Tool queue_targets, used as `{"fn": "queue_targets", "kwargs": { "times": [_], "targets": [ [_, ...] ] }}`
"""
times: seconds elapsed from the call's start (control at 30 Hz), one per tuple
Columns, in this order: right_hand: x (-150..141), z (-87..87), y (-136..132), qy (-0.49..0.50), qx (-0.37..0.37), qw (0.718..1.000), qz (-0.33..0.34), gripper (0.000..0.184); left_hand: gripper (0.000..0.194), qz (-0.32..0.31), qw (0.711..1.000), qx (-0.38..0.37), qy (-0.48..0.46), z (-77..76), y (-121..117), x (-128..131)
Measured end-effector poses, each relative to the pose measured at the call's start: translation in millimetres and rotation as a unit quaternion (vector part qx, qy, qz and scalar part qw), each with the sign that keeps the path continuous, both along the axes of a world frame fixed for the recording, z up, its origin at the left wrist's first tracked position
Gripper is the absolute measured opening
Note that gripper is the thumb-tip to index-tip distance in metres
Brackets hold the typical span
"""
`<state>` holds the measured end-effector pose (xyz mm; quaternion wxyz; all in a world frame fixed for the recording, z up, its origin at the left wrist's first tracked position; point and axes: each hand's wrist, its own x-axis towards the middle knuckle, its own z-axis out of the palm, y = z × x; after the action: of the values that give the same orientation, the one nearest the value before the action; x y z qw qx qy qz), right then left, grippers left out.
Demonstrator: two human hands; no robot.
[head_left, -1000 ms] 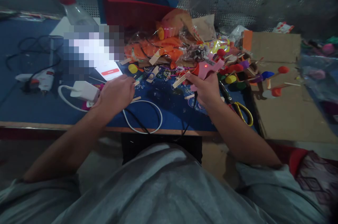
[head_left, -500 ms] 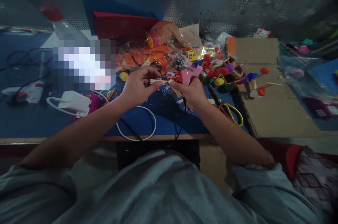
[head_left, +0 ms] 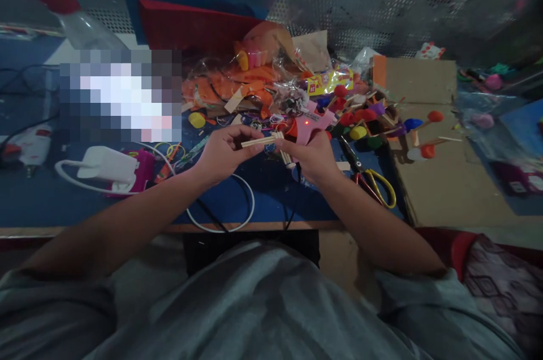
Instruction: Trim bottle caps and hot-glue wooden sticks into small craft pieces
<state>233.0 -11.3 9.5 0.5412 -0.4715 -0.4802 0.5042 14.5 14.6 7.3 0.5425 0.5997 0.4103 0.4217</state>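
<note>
My left hand (head_left: 224,151) pinches thin wooden sticks (head_left: 259,141) between thumb and fingers. They meet more sticks, which angle downward beside my right hand (head_left: 316,154). My right hand is closed around a pink glue gun (head_left: 311,124) with a glowing red light, and its thumb side presses at the sticks' joint. A dark cord drops from below this hand towards the table edge. The glue gun's nozzle is hard to make out. Just right of my right hand lie scissors (head_left: 375,185) with yellow and red handles.
A white charger (head_left: 106,165) with a looped cable and a white glue gun (head_left: 36,145) lie left. Behind my hands are orange scraps, a yellow packet (head_left: 331,82) and several coloured balls on sticks. Cardboard (head_left: 449,179) stands right; a red-capped bottle (head_left: 89,26) leans back left.
The view has shifted slightly. Both hands have come a little nearer to my body, and the held sticks now tilt, with their left end lower. Both grips stay closed.
</note>
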Motion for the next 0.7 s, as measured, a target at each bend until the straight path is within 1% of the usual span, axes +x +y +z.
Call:
{"fn": "queue_targets", "kwargs": {
  "times": [0.13,0.2,0.3,0.37,0.5,0.6,0.7],
  "targets": [
    [1,-5.3,0,-0.025,0.000,1.000,0.010,0.042,0.048,-0.037,0.995,0.054,0.081,4.1,-6,0],
    [0,-5.2,-1,-0.016,-0.003,1.000,0.001,0.044,0.043,-0.043,0.991,0.081,0.093,5.6,-8,1],
    [-2,-1.1,-3,0.021,-0.023,0.999,-0.010,0.048,0.039,-0.026,0.991,0.099,0.084,5.5,-10,1],
    [-4,2.4,-5,0.043,-0.036,0.998,-0.002,0.048,0.042,-0.015,0.994,0.092,0.065,3.8,-10,1],
    [-6,5.4,-8,0.069,-0.039,0.997,0.010,0.046,0.052,0.005,0.997,0.069,0.032,0.0,-10,3],
    [-6,4.5,-9,0.062,-0.049,0.997,0.007,0.049,0.059,0.013,0.999,0.042,-0.016,-0.6,-10,4],
    [-7,4.8,-9,0.056,-0.059,0.997,0.001,0.055,0.059,0.011,0.999,0.021,-0.043,0.6,-8,4]
  ]
}}
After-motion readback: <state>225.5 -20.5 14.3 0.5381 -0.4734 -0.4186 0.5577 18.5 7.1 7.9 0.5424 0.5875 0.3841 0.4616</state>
